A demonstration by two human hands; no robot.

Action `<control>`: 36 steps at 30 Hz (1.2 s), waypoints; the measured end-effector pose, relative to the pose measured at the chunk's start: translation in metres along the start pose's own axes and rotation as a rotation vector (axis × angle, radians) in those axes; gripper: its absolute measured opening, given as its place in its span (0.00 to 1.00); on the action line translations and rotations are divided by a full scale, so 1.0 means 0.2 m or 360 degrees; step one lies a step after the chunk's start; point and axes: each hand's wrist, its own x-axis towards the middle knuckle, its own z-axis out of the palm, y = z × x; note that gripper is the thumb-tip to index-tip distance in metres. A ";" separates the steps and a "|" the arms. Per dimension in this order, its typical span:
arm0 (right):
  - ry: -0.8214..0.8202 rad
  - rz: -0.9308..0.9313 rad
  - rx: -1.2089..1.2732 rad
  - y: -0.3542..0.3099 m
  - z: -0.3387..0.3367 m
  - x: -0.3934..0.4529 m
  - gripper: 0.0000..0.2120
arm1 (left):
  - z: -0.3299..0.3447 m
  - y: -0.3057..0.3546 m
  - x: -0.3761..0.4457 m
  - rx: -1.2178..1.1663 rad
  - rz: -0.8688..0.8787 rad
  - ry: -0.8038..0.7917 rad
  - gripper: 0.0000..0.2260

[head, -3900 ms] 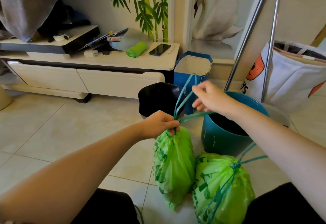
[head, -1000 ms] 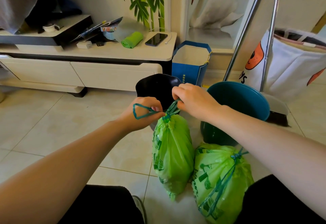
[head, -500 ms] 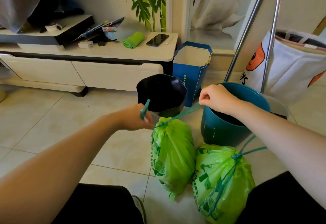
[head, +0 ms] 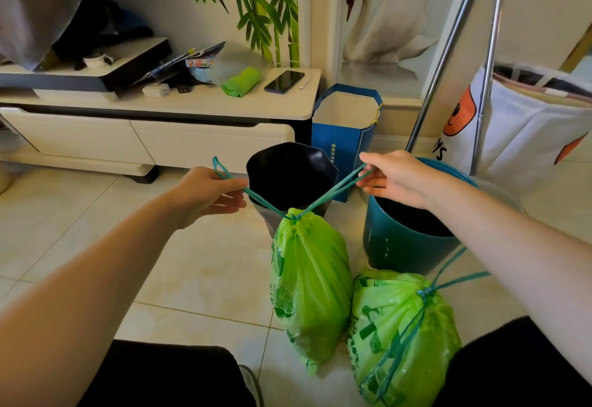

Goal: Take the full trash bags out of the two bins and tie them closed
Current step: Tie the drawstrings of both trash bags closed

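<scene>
Left hand (head: 209, 193): we pinch one end of the drawstring (head: 333, 190) between thumb and fingers, its loop sticking up above the knuckles.
Right hand (head: 395, 179): we grip the other end, fingers curled round it, pulling out to the right above the blue bin (head: 400, 246).
Left bag (head: 309, 285): out of its bin, standing on the floor just in front of the black bin (head: 290, 174); its neck is gathered tight and the string crosses at a knot on top.
Right bag (head: 403, 333): lying on the floor against the left bag, neck knotted, string ends trailing loose (we judge this one done).
Bins: both look unlined from here, though the blue one's floor is partly hidden by our arm.
Step in hand: we judge this to be the cinching of the knot on the second bag, so the task is nearly over.
Risk, tearing: the string is thin and the film looks light; a hard sideways pull could rip the hem where the string leaves it.
Risk, slipping: the left pinch holds little string; if it slides out, the knot stays slack and the neck may open.
Risk, tipping: the bag stands narrow and tall, so an uneven pull could topple it onto the right bag or against the black bin.
Risk, half knot: one crossing alone can work loose; a second one seems wise.
</scene>
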 end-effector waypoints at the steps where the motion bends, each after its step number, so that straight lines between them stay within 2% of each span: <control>1: -0.0043 -0.0004 0.0116 -0.01 0.01 -0.01 0.13 | 0.00 0.01 0.00 -0.0085 -0.0025 0.0001 0.08; 6: -0.0230 -0.0004 0.0475 -0.04 0.02 -0.04 0.13 | -0.02 0.03 0.01 -0.0215 -0.0042 0.0037 0.09; 9: -0.0283 0.0000 0.0637 -0.06 0.04 -0.04 0.12 | -0.03 0.06 0.01 -0.0266 -0.0014 0.0157 0.08; 11: -0.0292 -0.0068 0.0709 -0.07 0.06 -0.06 0.11 | -0.03 0.10 0.01 -0.0524 -0.0019 0.0212 0.07; 13: -0.0326 -0.0176 0.0703 -0.09 0.10 -0.09 0.10 | 0.00 0.15 -0.01 -0.0864 -0.0054 0.0101 0.08; 17: -0.0382 -0.0432 0.0434 -0.12 0.17 -0.16 0.10 | 0.11 0.22 -0.06 -0.1207 0.0067 -0.0278 0.10; 19: -0.0370 -0.0546 0.0253 -0.11 0.20 -0.20 0.09 | 0.18 0.26 -0.10 -0.1207 0.0108 -0.0453 0.06; 21: -0.0338 -0.0656 0.0097 -0.10 0.22 -0.23 0.09 | 0.25 0.27 -0.12 -0.1086 0.0093 -0.0576 0.10; 28: -0.0024 -0.0979 -0.0284 -0.07 0.15 -0.29 0.10 | 0.49 0.30 -0.10 -0.0634 0.0042 -0.0527 0.13; 34: 0.0147 -0.1099 -0.0595 -0.04 0.07 -0.34 0.06 | 0.63 0.35 -0.06 -0.0757 -0.0021 -0.0654 0.24; 36: 0.0153 -0.1097 -0.0690 -0.02 0.04 -0.36 0.05 | 0.66 0.36 -0.05 -0.0942 -0.0019 -0.0690 0.21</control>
